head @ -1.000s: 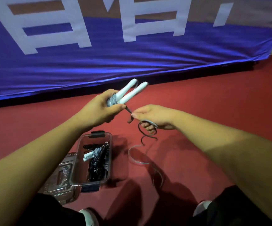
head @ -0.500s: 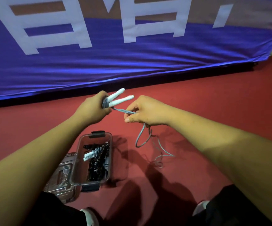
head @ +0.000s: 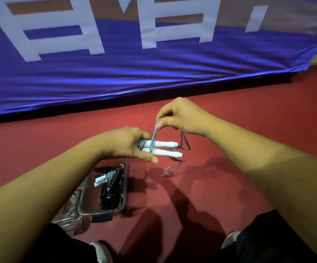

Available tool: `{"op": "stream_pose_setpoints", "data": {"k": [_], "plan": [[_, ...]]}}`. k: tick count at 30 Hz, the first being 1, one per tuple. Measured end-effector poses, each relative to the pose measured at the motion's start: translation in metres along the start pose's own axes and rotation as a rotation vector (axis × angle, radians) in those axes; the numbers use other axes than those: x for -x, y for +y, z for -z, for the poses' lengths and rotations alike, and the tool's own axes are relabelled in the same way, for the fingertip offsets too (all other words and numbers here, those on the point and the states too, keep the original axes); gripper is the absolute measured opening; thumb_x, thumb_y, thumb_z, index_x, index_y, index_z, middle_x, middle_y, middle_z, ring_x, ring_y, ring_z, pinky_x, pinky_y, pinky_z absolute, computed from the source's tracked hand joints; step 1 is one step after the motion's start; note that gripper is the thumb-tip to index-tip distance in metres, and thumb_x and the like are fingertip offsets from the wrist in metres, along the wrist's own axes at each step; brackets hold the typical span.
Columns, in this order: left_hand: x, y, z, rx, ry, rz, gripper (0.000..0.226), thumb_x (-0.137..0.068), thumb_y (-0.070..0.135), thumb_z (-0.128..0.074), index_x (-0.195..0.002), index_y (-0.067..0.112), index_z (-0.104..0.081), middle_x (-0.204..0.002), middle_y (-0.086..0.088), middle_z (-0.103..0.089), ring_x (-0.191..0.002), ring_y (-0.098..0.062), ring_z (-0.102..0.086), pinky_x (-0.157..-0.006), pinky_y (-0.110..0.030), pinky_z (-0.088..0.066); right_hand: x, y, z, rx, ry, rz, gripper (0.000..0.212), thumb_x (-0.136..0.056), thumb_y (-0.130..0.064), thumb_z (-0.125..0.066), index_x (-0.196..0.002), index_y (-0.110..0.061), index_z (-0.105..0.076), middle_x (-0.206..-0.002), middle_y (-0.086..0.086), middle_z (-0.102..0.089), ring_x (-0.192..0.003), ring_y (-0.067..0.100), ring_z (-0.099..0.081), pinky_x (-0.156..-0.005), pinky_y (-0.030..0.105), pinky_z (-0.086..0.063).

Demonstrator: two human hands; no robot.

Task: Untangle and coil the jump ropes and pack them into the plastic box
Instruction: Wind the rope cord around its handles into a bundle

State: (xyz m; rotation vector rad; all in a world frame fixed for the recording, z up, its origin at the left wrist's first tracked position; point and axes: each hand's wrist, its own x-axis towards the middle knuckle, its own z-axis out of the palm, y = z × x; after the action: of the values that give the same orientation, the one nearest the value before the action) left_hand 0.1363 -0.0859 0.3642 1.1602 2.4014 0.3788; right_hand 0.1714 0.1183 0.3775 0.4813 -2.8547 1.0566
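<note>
A red sports floor (head: 248, 111) stretches beneath a person's outstretched arms, bounded at the far side by a creased blue banner (head: 154, 73) printed with large white characters; a dark gap runs along the banner's lower edge, and shadows of the arms fall on the floor near the feet. The left hand (head: 124, 144) grips the two white handles (head: 163, 149) of a jump rope side by side, fingers curled round their cord-wound near ends; the handles lie almost level, their long axis running across the view, free tips pointing to the person's right and slightly down. The right hand (head: 184, 116), just above and beyond the handles, pinches a loop of the grey cord (head: 154, 132) between thumb and fingertips; the loop drops across both handles, and the remaining cord trails past the tips to the floor in loose curls (its end is too thin to follow). Below the left forearm a clear plastic box (head: 100, 212) stands open on the floor; inside lie a black coiled rope (head: 112, 190) and a bundled rope (head: 101, 180) with white handles; a clear lid (head: 70, 211) sits at the box's left side, partly beneath it. Dark trousers (head: 267, 243) and a pale shoe toe (head: 101, 251) edge the bottom of the view.
</note>
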Motion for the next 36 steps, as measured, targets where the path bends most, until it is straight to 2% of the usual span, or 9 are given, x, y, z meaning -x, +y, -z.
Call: {"op": "stream_pose_setpoints", "data": {"k": [3,8,11,14,18,23,28,33,36], "plan": [[0.008,-0.001,0.004,-0.006,0.021,-0.088,0.019,-0.083,0.039,-0.075,-0.082,0.027,-0.061,-0.055,0.016,-0.049,-0.049,-0.003,-0.042,-0.050,-0.016,-0.032,-0.001,0.011,-0.005,-0.122,-0.044,-0.045,0.004,-0.081,-0.020,-0.075,-0.084,-0.017,-0.077,-0.061,0.003,-0.065,-0.048,0.006,-0.046,-0.053,0.021,-0.040],[0.020,0.007,0.018,0.459,0.222,-0.201,0.019,-0.083,0.026,-0.075,-0.097,0.023,-0.062,-0.068,0.011,-0.055,-0.057,-0.006,-0.045,-0.053,-0.022,-0.040,0.000,0.018,-0.010,-0.394,-0.032,-0.112,0.028,-0.093,0.004,-0.052,-0.089,-0.018,-0.068,-0.069,0.007,-0.059,-0.056,0.015,-0.050,-0.050,0.024,-0.040],[0.018,0.003,0.018,0.766,0.313,-0.144,0.049,-0.081,0.030,-0.080,-0.120,0.024,-0.051,-0.069,-0.002,-0.058,-0.053,-0.016,-0.042,-0.044,-0.023,-0.035,-0.001,0.017,-0.023,-0.546,-0.088,-0.231,0.027,-0.102,-0.010,-0.044,-0.088,-0.024,-0.063,-0.060,0.006,-0.035,-0.049,0.013,-0.028,-0.044,0.023,-0.025],[0.016,-0.003,0.019,0.876,0.342,-0.084,0.060,-0.090,0.011,-0.069,-0.137,0.037,-0.043,-0.068,-0.007,-0.058,-0.051,-0.017,-0.037,-0.046,-0.023,-0.029,-0.001,0.014,-0.038,-0.643,-0.284,-0.330,0.029,-0.104,-0.027,-0.037,-0.096,-0.032,-0.065,-0.057,-0.002,-0.027,-0.047,0.010,-0.019,-0.043,0.020,-0.020],[0.013,-0.007,0.023,0.947,0.408,0.030,0.016,-0.088,0.011,-0.067,-0.102,0.015,-0.059,-0.068,-0.014,-0.053,-0.046,-0.015,-0.033,-0.049,-0.023,-0.024,0.000,0.010,-0.048,-0.687,-0.360,-0.380,0.031,-0.105,-0.035,-0.033,-0.101,-0.024,-0.062,-0.059,-0.001,-0.027,-0.048,0.011,-0.022,-0.046,0.021,-0.023],[0.012,-0.018,0.027,1.027,0.473,0.215,0.018,-0.091,0.011,-0.064,-0.090,0.018,-0.047,-0.064,-0.010,-0.054,-0.046,-0.014,-0.030,-0.049,-0.024,-0.025,0.006,0.015,-0.059,-0.555,-0.374,-0.472,0.032,-0.105,-0.025,-0.035,-0.103,-0.007,-0.062,-0.057,0.001,-0.034,-0.048,0.014,-0.032,-0.050,0.026,-0.028],[0.008,-0.035,0.026,0.862,0.556,0.324,0.030,-0.086,0.002,-0.071,-0.099,0.011,-0.046,-0.070,-0.011,-0.057,-0.046,-0.016,-0.041,-0.044,-0.024,-0.036,0.002,-0.002,-0.055,-0.499,-0.291,-0.421,0.024,-0.104,-0.026,-0.038,-0.086,-0.016,-0.050,-0.056,0.000,-0.034,-0.041,0.010,-0.025,-0.044,0.021,-0.022],[0.003,-0.057,0.021,0.165,0.588,0.399,0.038,-0.076,0.015,-0.078,-0.095,0.016,-0.046,-0.081,-0.006,-0.066,-0.059,-0.025,-0.065,-0.056,-0.034,-0.052,-0.001,-0.031,-0.043,-0.115,-0.262,-0.157,0.019,-0.095,-0.027,-0.058,-0.084,-0.011,-0.060,-0.054,-0.004,-0.041,-0.038,0.004,-0.037,-0.044,0.016,-0.030],[0.001,-0.050,0.016,-0.101,0.448,0.344,0.040,-0.073,0.019,-0.076,-0.095,0.019,-0.043,-0.086,-0.008,-0.064,-0.074,-0.032,-0.058,-0.067,-0.038,-0.049,-0.007,-0.036,-0.030,0.097,-0.122,-0.026,0.021,-0.094,-0.026,-0.060,-0.084,-0.009,-0.068,-0.057,-0.007,-0.046,-0.049,0.003,-0.044,-0.049,0.014,-0.031]]}}
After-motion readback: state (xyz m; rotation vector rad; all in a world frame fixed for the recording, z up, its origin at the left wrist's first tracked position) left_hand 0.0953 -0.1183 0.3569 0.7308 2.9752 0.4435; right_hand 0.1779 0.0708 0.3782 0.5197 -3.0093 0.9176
